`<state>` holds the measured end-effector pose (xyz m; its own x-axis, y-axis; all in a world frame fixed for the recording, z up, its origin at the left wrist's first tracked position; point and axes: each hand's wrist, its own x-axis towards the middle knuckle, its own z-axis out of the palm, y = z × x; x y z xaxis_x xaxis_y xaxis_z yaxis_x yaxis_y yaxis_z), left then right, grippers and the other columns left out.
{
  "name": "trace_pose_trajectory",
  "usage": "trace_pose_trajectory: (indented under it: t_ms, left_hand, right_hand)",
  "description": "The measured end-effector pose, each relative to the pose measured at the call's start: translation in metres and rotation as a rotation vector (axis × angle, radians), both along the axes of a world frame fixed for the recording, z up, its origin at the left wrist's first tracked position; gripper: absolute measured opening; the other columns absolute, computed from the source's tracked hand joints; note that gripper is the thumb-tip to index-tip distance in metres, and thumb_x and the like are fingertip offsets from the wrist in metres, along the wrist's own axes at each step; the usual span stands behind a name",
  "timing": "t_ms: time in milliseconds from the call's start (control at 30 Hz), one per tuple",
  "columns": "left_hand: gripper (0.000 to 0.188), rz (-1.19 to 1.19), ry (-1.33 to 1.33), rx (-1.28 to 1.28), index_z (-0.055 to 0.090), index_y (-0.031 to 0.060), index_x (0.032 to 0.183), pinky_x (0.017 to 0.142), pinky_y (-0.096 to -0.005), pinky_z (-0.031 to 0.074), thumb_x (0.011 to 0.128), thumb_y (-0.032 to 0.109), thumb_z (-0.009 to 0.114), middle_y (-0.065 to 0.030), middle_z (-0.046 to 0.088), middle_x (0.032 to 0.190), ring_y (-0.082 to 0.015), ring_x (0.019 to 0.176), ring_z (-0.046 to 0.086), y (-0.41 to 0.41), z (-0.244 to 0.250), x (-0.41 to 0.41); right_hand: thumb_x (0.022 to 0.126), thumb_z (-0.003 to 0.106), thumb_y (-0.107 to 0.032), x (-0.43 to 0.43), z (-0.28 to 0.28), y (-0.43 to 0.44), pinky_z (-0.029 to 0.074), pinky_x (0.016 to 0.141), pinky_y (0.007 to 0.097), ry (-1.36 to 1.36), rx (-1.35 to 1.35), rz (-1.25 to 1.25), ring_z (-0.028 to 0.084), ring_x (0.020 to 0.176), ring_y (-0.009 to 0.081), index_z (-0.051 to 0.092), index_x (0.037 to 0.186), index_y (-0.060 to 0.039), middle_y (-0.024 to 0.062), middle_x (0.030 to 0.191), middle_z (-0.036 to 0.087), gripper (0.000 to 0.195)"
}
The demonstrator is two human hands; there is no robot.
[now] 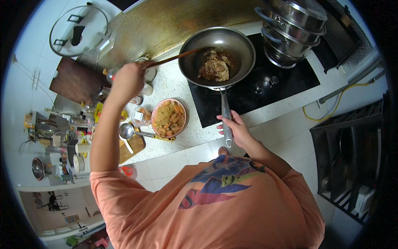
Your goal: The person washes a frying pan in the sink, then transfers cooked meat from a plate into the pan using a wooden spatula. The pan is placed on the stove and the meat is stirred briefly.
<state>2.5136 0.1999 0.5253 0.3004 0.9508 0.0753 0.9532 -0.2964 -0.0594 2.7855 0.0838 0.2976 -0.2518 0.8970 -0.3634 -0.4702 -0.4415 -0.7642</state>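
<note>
A long brown wooden utensil (178, 57) is held in my left hand (130, 80). Its far end reaches into a deep metal wok (245, 59), beside a clump of browned food (214, 69) in dark liquid. The shape of that end is hard to make out. My right hand (233, 126) is around the wok's grey handle (225, 109), with fingertips showing on its left side. The wok sits over the left part of a black glass gas hob (248, 93). Left of the hob, a pink-rimmed plate (185, 114) holds cooked shrimp with a pale minced topping.
Stacked steel steamer pots (289, 37) stand on the hob's right part. A steel ladle (127, 131), a plastic tub (141, 116) and a wooden cutting board (136, 144) lie left of the plate. A glass lid (79, 31) hangs at upper left. A dark rack (348, 155) stands at right.
</note>
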Motion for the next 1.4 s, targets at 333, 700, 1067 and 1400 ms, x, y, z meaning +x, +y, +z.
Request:
trace_pose_trajectory:
  t_ms: [333,700,1067,1400]
  left_hand:
    - [0.035,-0.259,0.375,0.013,0.066,0.0151,0.106,0.063,-0.0388,0.050,0.076,0.004,0.054,-0.0135,0.063,0.077,-0.0305,0.071,0.062,-0.010,-0.004,0.022]
    - [0.022,-0.187,0.189,0.102,0.065,0.0156,0.102,0.056,-0.0377,0.050,0.083,0.013,0.055,-0.0092,0.065,0.080,-0.0274,0.067,0.063,-0.021,-0.029,0.039]
    - [0.023,-0.272,0.131,0.316,0.064,0.0117,0.102,0.053,-0.0390,0.049,0.085,0.011,0.049,-0.0102,0.063,0.072,-0.0279,0.064,0.063,0.053,-0.064,0.074]
    - [0.024,-0.151,0.122,0.069,0.065,0.0193,0.105,0.056,-0.0416,0.050,0.082,0.019,0.058,-0.0130,0.063,0.071,-0.0310,0.064,0.062,0.016,-0.027,0.037]
  right_hand:
    - [0.091,0.050,-0.014,-0.015,-0.003,0.002,0.050,0.057,0.0270,-0.045,-0.008,-0.061,0.058,0.070,0.0129,0.037,0.126,-0.0090,0.0077,0.107,0.059,0.038]
    - [0.093,0.045,-0.010,-0.016,-0.001,0.007,0.047,0.054,0.0242,-0.050,-0.006,-0.053,0.054,0.066,0.0109,0.034,0.129,-0.0106,0.0076,0.103,0.058,0.038]
    - [0.093,0.045,-0.011,-0.019,-0.002,0.010,0.045,0.052,0.0246,-0.038,-0.015,-0.036,0.054,0.065,0.0116,0.034,0.126,-0.0105,0.0081,0.102,0.057,0.035]
    - [0.093,0.044,-0.009,-0.013,-0.004,0.010,0.045,0.051,0.0250,-0.060,0.030,-0.026,0.054,0.064,0.0117,0.032,0.126,-0.0111,0.0087,0.101,0.056,0.035]
